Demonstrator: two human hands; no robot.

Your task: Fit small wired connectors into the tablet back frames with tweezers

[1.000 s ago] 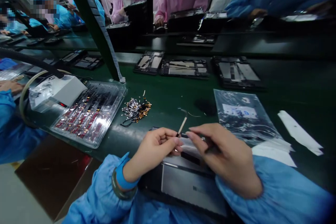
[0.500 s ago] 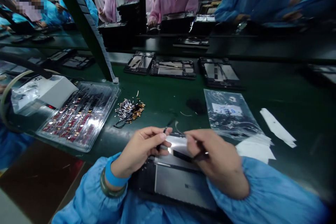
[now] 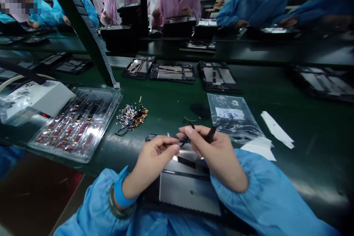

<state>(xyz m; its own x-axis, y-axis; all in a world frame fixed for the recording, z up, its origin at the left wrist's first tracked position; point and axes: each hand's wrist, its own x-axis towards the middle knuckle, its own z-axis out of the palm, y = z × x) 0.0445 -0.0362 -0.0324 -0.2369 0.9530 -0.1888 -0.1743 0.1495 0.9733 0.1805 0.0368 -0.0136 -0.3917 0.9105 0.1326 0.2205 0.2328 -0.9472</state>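
Dark cable [image 3: 183, 142] lies above the open device [image 3: 188, 193], its axis slanting up from my left hand [image 3: 153, 159], which pinches it, toward my right hand [image 3: 218, 155], closed on a dark tool [image 3: 211, 134]; right-side cable contact I cannot confirm.

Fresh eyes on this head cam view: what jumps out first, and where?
The left hand and right hand, fingertips close together at center over an open device with silvery panels. Then the shiny clear tray at left, filled with small red and dark parts. Just right of it sits a tangled pile of silver and gold pieces.
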